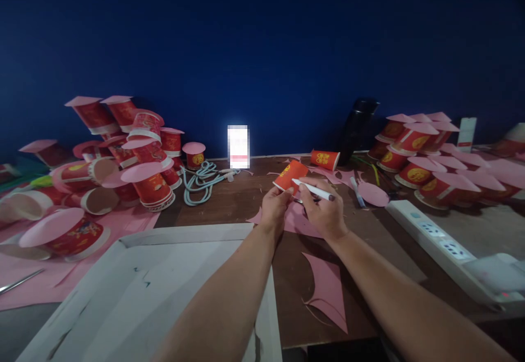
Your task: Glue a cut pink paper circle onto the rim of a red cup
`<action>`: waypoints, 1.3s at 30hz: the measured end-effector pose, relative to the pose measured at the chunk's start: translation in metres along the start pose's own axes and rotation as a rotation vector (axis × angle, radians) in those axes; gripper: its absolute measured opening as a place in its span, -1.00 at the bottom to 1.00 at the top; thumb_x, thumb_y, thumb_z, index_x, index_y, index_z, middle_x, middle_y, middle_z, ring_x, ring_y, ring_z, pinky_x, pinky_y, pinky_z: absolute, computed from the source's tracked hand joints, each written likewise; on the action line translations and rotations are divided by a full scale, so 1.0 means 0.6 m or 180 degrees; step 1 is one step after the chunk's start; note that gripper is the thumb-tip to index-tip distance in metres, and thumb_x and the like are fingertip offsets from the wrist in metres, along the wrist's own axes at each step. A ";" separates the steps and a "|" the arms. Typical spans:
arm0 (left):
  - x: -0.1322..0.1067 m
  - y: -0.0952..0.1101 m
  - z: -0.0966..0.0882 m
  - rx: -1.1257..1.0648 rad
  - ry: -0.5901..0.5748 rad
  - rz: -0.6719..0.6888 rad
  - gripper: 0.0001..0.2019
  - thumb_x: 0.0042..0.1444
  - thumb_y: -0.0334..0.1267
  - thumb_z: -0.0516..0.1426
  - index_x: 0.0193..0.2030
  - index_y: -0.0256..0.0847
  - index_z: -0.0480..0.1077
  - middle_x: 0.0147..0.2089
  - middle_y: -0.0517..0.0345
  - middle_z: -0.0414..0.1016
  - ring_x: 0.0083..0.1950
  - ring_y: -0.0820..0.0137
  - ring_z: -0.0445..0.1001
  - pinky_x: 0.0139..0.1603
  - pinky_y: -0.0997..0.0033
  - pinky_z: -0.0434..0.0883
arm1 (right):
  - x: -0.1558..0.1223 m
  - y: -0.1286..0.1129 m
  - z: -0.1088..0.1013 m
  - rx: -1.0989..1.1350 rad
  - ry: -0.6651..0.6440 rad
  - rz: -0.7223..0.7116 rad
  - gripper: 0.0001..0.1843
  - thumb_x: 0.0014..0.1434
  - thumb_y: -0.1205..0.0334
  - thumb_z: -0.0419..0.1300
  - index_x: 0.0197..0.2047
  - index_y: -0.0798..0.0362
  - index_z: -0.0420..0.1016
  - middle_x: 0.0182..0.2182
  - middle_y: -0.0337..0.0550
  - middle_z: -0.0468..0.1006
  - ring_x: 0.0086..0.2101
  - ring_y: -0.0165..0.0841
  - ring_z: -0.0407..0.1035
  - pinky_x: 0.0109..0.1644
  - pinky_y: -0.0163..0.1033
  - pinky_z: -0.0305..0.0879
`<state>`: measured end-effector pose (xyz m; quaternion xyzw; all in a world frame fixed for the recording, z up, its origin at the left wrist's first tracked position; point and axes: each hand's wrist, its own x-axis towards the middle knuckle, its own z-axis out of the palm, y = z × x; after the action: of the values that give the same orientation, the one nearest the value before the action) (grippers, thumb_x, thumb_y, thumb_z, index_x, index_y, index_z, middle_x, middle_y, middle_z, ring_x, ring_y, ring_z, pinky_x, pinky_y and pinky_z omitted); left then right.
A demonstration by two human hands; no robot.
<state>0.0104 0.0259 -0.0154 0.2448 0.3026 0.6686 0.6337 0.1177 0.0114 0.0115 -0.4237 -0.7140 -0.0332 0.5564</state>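
Observation:
My left hand [275,204] grips a red paper cup [292,174] with yellow print, tilted on its side above the table. In my right hand [328,211] is a white marker pen [314,188], its tip at the cup's printed side. Whether the tip touches the paper I cannot tell. Pink paper scraps [301,221] lie on the table under both hands. Behind them another red paper cup [325,159] rests on its side. A pink paper disc [372,193] sits to the right, with a capped pen [357,192] beside it.
Red cups with pink paper discs pile up at left [153,187] and right [418,173]. A white box lid [164,274] covers the front left. A power strip [435,236] lies at right; a coiled cable [200,184], bright phone [238,146] and dark flask [359,127] are behind.

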 end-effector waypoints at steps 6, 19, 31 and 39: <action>0.007 -0.011 -0.009 0.0161 -0.0109 0.0105 -0.73 -0.21 -0.31 0.34 -0.28 -0.26 0.53 -0.38 0.15 0.51 -0.37 0.51 0.42 -0.19 0.47 0.33 | -0.002 0.002 0.002 0.0067 -0.0098 0.0045 -0.84 0.19 0.21 0.16 -0.17 0.01 0.51 -0.24 -0.12 0.61 -0.20 -0.28 0.49 -0.05 -0.13 0.40; 0.002 0.006 0.001 -0.0200 0.0292 -0.0144 -0.77 -0.24 -0.40 0.32 -0.36 -0.27 0.46 -0.36 0.16 0.48 -0.42 0.59 0.37 -0.30 0.55 0.28 | 0.002 0.002 -0.005 0.0037 0.0176 0.0130 -0.82 0.22 0.20 0.12 -0.15 0.02 0.50 -0.26 -0.08 0.60 -0.23 -0.26 0.49 -0.07 -0.10 0.41; -0.002 0.014 0.006 -0.0382 0.0311 -0.0247 -0.76 -0.26 -0.45 0.33 -0.39 -0.29 0.44 -0.37 0.18 0.49 -0.44 0.60 0.36 -0.32 0.53 0.27 | -0.001 0.001 0.000 0.0080 -0.0035 0.0093 -0.83 0.21 0.19 0.13 -0.18 0.01 0.50 -0.27 -0.10 0.60 -0.24 -0.28 0.49 -0.10 -0.12 0.42; -0.001 0.009 0.007 -0.0343 0.0208 -0.0216 -0.76 -0.27 -0.44 0.33 -0.36 -0.30 0.48 -0.36 0.14 0.52 -0.40 0.56 0.40 -0.27 0.51 0.29 | -0.001 0.002 0.001 0.0099 -0.0065 0.0003 -0.84 0.20 0.20 0.14 -0.17 0.00 0.49 -0.24 -0.10 0.59 -0.20 -0.26 0.48 -0.07 -0.10 0.41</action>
<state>0.0096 0.0256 -0.0089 0.1780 0.2948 0.6696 0.6580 0.1181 0.0122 0.0104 -0.4157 -0.7199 -0.0175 0.5556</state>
